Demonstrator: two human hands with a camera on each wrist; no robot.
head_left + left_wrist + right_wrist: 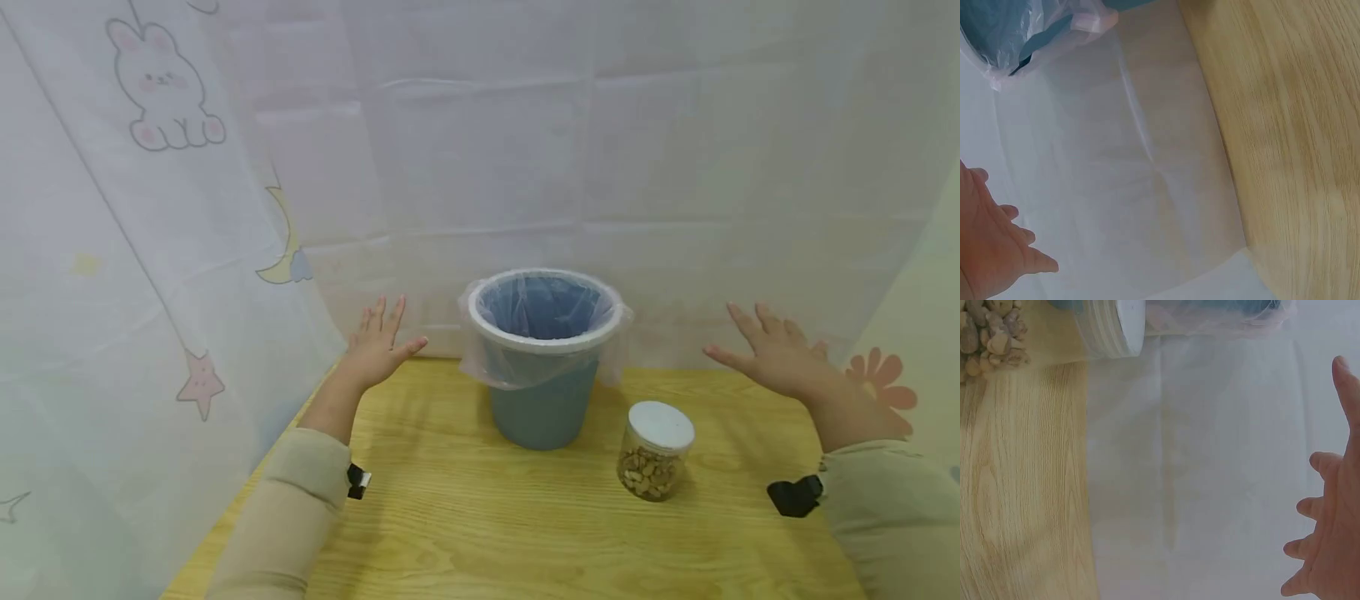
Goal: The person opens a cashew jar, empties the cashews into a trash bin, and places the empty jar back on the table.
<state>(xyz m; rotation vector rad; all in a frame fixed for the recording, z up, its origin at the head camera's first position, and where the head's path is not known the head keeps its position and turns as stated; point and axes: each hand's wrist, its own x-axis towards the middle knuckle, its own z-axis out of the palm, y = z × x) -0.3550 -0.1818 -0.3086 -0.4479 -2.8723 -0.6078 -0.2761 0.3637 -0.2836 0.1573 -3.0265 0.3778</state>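
A blue-grey trash bin [542, 408] with a white rim stands near the back of the table, lined with a clear plastic bag [501, 367] folded over the rim. To its front right is a clear jar [651, 468] with a white lid, partly filled with tan, nut-like pieces. My left hand [373, 354] is raised left of the bin, fingers spread and holding nothing. On the other side, my right hand [780, 358] is held up beyond the jar, also spread and touching nothing. The jar's lid [1130, 328] shows at the top of the right wrist view.
The wooden table [465, 533] ends against a pale hanging sheet [480, 167] behind the bin. Another printed sheet [112, 275] with a rabbit and star hangs along the left side. Dark wrist devices [797, 497] sit at both sleeves.
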